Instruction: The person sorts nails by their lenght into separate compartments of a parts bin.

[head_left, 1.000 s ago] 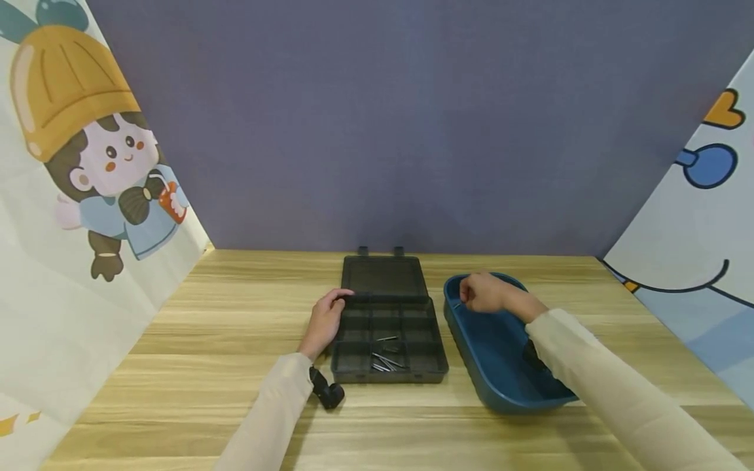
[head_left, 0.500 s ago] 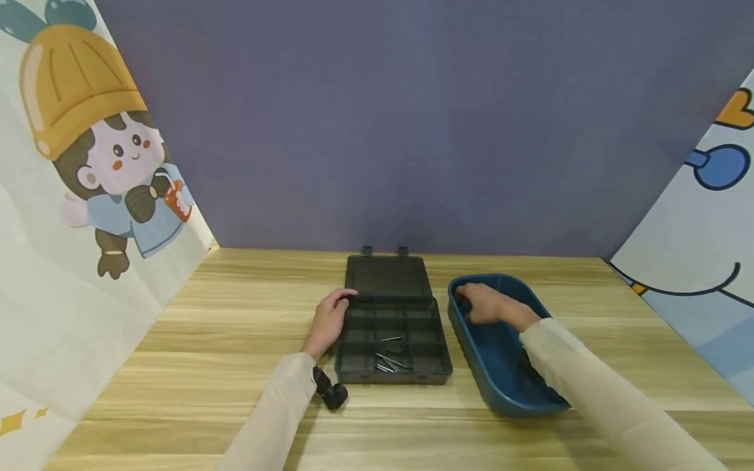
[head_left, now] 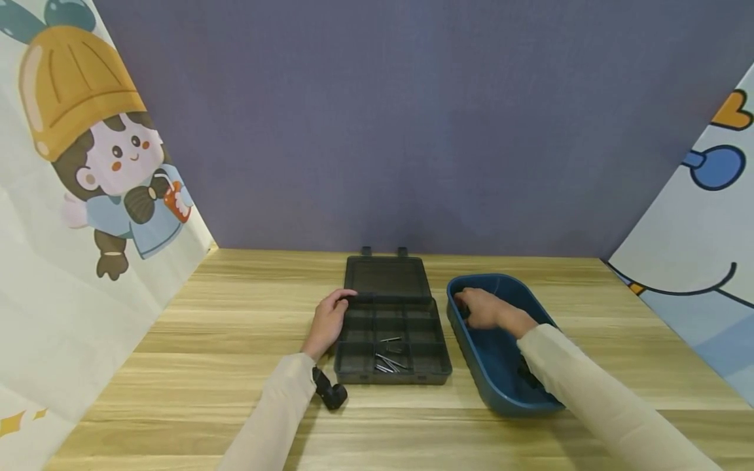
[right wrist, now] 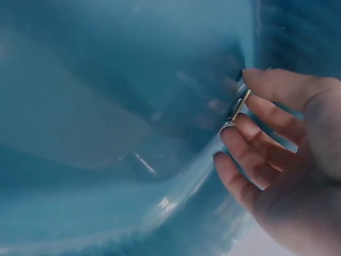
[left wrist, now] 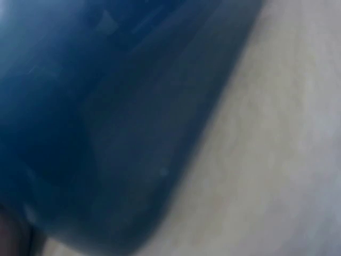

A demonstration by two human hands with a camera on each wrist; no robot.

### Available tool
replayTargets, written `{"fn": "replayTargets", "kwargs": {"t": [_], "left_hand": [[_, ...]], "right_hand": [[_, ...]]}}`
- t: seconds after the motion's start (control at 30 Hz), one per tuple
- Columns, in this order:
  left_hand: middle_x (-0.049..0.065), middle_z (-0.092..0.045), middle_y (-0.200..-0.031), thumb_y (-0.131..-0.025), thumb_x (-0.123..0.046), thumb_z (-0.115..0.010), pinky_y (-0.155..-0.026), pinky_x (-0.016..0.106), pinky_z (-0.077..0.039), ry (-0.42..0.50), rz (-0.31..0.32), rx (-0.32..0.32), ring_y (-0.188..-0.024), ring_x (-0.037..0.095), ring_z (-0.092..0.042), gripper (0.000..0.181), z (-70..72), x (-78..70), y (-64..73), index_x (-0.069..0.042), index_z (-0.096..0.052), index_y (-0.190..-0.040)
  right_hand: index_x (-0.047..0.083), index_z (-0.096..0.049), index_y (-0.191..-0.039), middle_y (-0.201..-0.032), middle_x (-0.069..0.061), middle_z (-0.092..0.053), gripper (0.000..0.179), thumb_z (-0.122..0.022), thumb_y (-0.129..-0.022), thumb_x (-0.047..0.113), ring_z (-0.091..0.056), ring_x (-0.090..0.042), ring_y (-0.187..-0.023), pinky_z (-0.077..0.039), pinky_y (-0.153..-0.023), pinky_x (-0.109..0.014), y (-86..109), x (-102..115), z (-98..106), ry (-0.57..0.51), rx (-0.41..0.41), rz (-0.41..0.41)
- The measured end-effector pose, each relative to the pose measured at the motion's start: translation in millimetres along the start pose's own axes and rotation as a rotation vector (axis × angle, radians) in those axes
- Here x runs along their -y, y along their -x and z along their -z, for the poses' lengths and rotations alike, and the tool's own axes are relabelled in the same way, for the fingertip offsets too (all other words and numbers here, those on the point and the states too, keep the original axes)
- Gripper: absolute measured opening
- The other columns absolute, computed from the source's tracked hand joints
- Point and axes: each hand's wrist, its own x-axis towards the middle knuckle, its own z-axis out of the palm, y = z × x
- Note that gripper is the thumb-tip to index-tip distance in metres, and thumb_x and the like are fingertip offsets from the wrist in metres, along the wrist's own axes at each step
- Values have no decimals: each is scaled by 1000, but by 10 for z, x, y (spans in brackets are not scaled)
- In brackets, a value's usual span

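My left hand (head_left: 326, 320) rests at the left side of a dark translucent compartment box (head_left: 357, 365), its fingers reaching the hinge line below the raised lid (head_left: 389, 276). Several slim metal screws (head_left: 391, 362) lie in the box's middle compartments. Inside the blue plastic basin (head_left: 491, 386), my right hand (head_left: 483, 309) reaches down at the far left end. The right wrist view shows its thumb and fingertips pinching a small brass-coloured screw (right wrist: 240, 108) close to the basin wall. A blurred dark blue surface (left wrist: 106, 128) fills much of the left wrist view.
Everything stands on a wood-grain table (head_left: 253, 281). A grey-purple partition (head_left: 389, 131) rises along the back, with printed panels on both sides. A black wrist camera (head_left: 332, 394) sits beside the box at the left wrist.
My right hand has moved lower into the far left end of the basin, and its fingers have come to the screw there. The left hand stays at the box.
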Motion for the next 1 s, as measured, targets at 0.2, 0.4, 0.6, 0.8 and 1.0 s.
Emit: {"fn": "replayTargets", "kwargs": {"t": [0.2, 0.4, 0.6, 0.8, 1.0], "left_hand": [[16, -64, -115, -95, -1, -44, -84, 35, -41, -6, -2, -4, -89, 23, -51, 28, -1, -4, 5, -4, -65, -112], [16, -63, -117, -95, -1, -44, -87, 37, -42, -8, 5, -5, -92, 24, -51, 28, 5, -17, 9, -3, -65, -112], [16, -63, -116, -95, -2, -44, -83, 35, -41, -9, 7, -1, -85, 23, -50, 28, 8, -9, 2, -3, -65, -113], [16, -63, -113, -95, -3, -43, -79, 33, -39, -5, 22, 8, -76, 20, -46, 29, 7, -19, -1, -2, -64, -115], [15, -63, -115, -96, -4, -43, -80, 33, -39, 1, 38, 11, -77, 20, -45, 29, 8, -21, 0, -3, -64, -115]], "right_hand": [[9, -59, -82, -74, -2, -53, 12, -61, -82, -4, -46, -14, -65, -39, -59, -30, 22, -57, -31, -24, -36, 13], [11, -56, -76, -69, 1, -50, 19, -56, -82, -7, -42, -12, -61, -35, -58, -27, 53, -78, -56, -44, -50, -30], [8, -59, -82, -76, -3, -57, 13, -54, -86, -4, -47, -14, -64, -40, -60, -29, 66, -126, -63, -53, -52, -63], [5, -60, -88, -80, -6, -60, 10, -53, -87, -2, -49, -14, -66, -42, -61, -29, 80, -199, -81, -63, -47, -90], [4, -60, -88, -79, -6, -58, 10, -53, -87, -3, -48, -14, -64, -41, -60, -29, 108, -230, -63, -76, -34, -74]]}}
